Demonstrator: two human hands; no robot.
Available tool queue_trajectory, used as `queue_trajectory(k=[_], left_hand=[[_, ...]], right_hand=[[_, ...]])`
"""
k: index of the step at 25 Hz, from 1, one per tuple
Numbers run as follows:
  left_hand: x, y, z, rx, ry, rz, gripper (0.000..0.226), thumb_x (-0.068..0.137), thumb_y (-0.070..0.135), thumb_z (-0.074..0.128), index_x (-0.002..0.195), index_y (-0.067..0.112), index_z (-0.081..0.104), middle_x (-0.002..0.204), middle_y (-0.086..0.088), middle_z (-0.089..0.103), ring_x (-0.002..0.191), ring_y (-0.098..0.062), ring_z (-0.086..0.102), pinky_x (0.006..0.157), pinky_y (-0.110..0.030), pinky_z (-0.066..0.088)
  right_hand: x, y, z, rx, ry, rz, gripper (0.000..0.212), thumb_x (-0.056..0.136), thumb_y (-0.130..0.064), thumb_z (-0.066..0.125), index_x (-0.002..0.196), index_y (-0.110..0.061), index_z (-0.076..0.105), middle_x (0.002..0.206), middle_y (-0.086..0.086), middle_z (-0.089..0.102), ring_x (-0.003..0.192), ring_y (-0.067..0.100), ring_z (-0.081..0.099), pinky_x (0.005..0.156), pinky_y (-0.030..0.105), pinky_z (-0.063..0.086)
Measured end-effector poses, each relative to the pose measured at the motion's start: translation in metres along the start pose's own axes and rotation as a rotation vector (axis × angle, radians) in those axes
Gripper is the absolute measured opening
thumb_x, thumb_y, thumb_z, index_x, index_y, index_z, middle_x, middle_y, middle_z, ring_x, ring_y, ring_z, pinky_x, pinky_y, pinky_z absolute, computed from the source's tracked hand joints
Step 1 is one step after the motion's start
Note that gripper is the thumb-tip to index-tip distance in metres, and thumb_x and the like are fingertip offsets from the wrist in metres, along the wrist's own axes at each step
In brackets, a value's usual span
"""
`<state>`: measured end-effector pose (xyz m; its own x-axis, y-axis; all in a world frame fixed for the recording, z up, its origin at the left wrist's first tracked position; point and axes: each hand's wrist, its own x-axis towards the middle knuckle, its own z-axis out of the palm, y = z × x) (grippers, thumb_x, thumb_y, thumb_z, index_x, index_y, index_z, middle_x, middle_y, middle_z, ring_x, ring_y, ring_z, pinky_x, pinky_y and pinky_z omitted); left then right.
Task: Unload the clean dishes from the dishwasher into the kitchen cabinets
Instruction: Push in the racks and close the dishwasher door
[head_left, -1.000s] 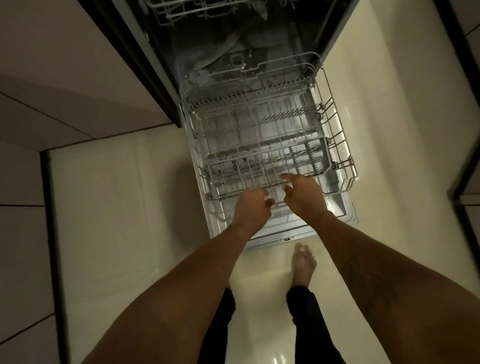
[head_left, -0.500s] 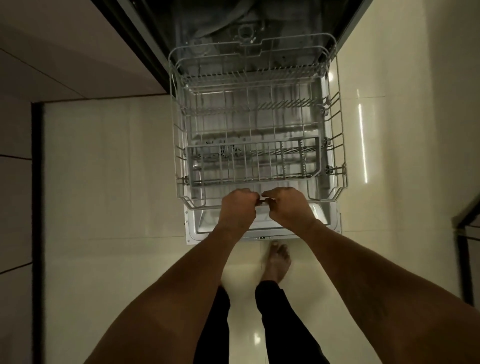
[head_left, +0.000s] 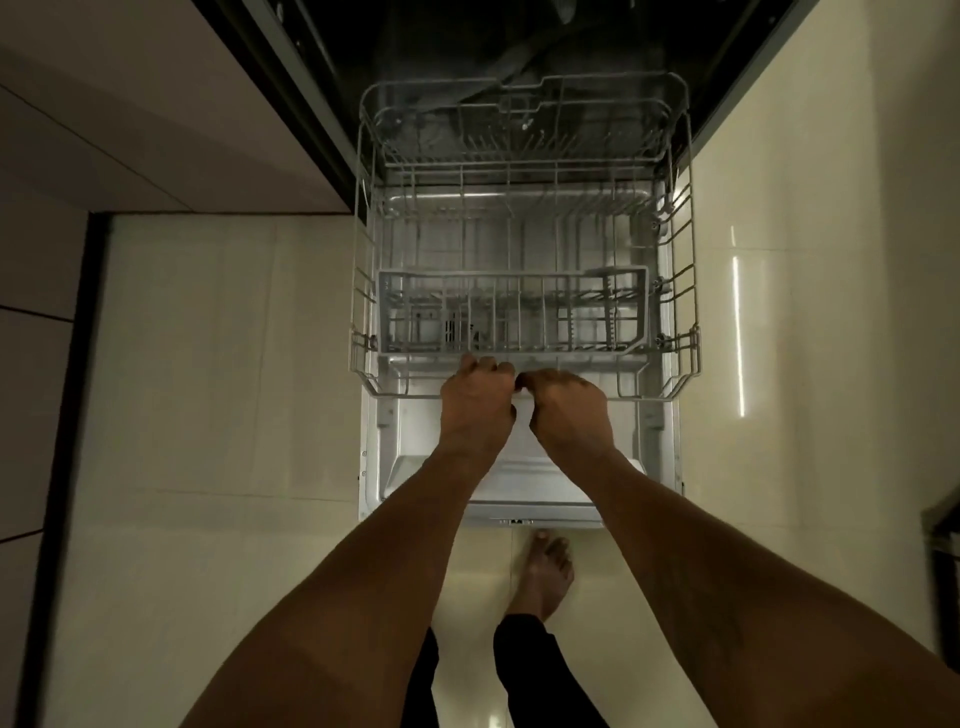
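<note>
Dishwasher rack (head_left: 511, 291) stretches away beyond the grip: left hand (head_left: 475, 402) and right hand (head_left: 569, 413), knuckles nearly touching, apparently clamp its front rail (head_left: 641, 398).

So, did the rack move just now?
Yes. The rack slid back, away from the front edge of the door: more bare door now shows in front of it.

Home kitchen: built-in dishwasher (head_left: 410, 441) open, wire rack (head_left: 511, 171) out at grip, cabinet fronts (head_left: 130, 130) left of grip, glossy floor tiles (head_left: 223, 364), bare foot (head_left: 545, 571).
</note>
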<state>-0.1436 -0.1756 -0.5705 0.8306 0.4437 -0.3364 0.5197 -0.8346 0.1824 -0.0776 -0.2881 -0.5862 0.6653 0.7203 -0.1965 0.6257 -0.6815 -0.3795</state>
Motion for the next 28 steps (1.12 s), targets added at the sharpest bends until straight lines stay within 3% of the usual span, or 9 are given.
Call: queue_trajectory(k=[3, 5, 7, 10, 12, 14, 18, 22, 28], left_hand=[[0.038, 0.005, -0.016, 0.060, 0.037, -0.037, 0.024, 0.087, 0.013, 0.066, 0.110, 0.017, 0.069, 0.108, -0.003, 0.070, 0.113, -0.026, 0.058, 0.079, -0.035, 0.053], [0.060, 0.009, -0.022, 0.098, 0.071, -0.065, 0.020, 0.091, 0.017, 0.063, 0.111, 0.018, 0.069, 0.108, -0.003, 0.070, 0.109, -0.025, 0.061, 0.078, -0.034, 0.053], [0.077, 0.014, -0.027, 0.087, 0.119, -0.104, 0.017, 0.097, 0.020, 0.057, 0.106, 0.019, 0.071, 0.102, -0.003, 0.072, 0.101, -0.024, 0.065, 0.077, -0.033, 0.053], [0.091, 0.017, -0.030, 0.056, 0.154, -0.100, 0.021, 0.100, 0.022, 0.055, 0.113, 0.013, 0.068, 0.109, -0.008, 0.071, 0.103, -0.025, 0.065, 0.083, -0.035, 0.054], [0.097, 0.013, -0.021, 0.044, 0.148, -0.033, 0.040, 0.097, 0.021, 0.058, 0.135, 0.008, 0.055, 0.134, -0.012, 0.061, 0.126, -0.030, 0.056, 0.100, -0.042, 0.049], [0.112, 0.003, -0.017, 0.076, 0.096, 0.037, 0.063, 0.095, 0.024, 0.059, 0.151, 0.005, 0.037, 0.154, -0.015, 0.044, 0.145, -0.033, 0.038, 0.119, -0.049, 0.030], [0.161, -0.009, -0.031, 0.161, 0.117, 0.102, 0.080, 0.094, 0.035, 0.060, 0.157, 0.003, 0.024, 0.162, -0.018, 0.030, 0.152, -0.033, 0.023, 0.124, -0.049, -0.003], [0.205, -0.020, -0.045, 0.190, 0.042, 0.124, 0.088, 0.097, 0.037, 0.054, 0.160, 0.007, 0.000, 0.168, -0.014, 0.002, 0.156, -0.030, -0.001, 0.126, -0.048, -0.004], [0.260, -0.028, -0.058, 0.191, 0.005, 0.128, 0.095, 0.097, 0.045, 0.053, 0.159, 0.007, -0.007, 0.168, -0.012, -0.009, 0.155, -0.028, -0.010, 0.126, -0.046, -0.002]], right_hand=[[0.031, 0.001, -0.006, -0.033, 0.045, -0.072, 0.053, 0.068, 0.002, 0.067, 0.119, -0.015, 0.069, 0.110, 0.008, 0.072, 0.102, 0.030, 0.068, 0.093, 0.039, 0.053], [0.043, 0.006, -0.005, -0.179, -0.098, -0.110, 0.071, 0.081, -0.009, 0.061, 0.149, -0.005, 0.041, 0.147, 0.016, 0.049, 0.141, 0.034, 0.042, 0.121, 0.046, 0.028], [0.052, 0.010, -0.001, -0.262, -0.196, -0.114, 0.084, 0.090, -0.016, 0.053, 0.159, -0.001, 0.005, 0.166, 0.022, 0.007, 0.155, 0.036, 0.002, 0.126, 0.049, 0.004], [0.070, 0.014, 0.008, -0.282, -0.193, -0.101, 0.094, 0.091, -0.028, 0.055, 0.160, -0.008, -0.005, 0.165, 0.018, -0.020, 0.152, 0.033, -0.021, 0.126, 0.049, -0.003], [0.087, 0.018, 0.011, -0.238, -0.150, -0.059, 0.094, 0.092, -0.038, 0.054, 0.161, -0.015, -0.005, 0.166, 0.012, -0.021, 0.153, 0.028, -0.021, 0.126, 0.048, -0.001], [0.109, 0.025, 0.008, -0.215, -0.138, -0.059, 0.093, 0.095, -0.048, 0.050, 0.161, -0.014, -0.006, 0.167, 0.012, -0.017, 0.154, 0.029, -0.018, 0.126, 0.049, 0.000], [0.165, 0.034, -0.008, -0.275, -0.128, -0.116, 0.095, 0.096, -0.050, 0.050, 0.160, -0.007, -0.007, 0.166, 0.019, -0.012, 0.154, 0.035, -0.013, 0.126, 0.048, -0.001], [0.216, 0.031, -0.018, -0.217, -0.117, -0.045, 0.110, 0.089, -0.056, 0.063, 0.159, -0.005, -0.004, 0.166, 0.020, -0.010, 0.154, 0.035, -0.011, 0.127, 0.047, 0.002], [0.271, 0.034, -0.028, -0.145, -0.071, -0.002, 0.111, 0.088, -0.051, 0.066, 0.159, -0.004, -0.006, 0.166, 0.020, -0.010, 0.154, 0.033, -0.012, 0.126, 0.043, -0.002]])
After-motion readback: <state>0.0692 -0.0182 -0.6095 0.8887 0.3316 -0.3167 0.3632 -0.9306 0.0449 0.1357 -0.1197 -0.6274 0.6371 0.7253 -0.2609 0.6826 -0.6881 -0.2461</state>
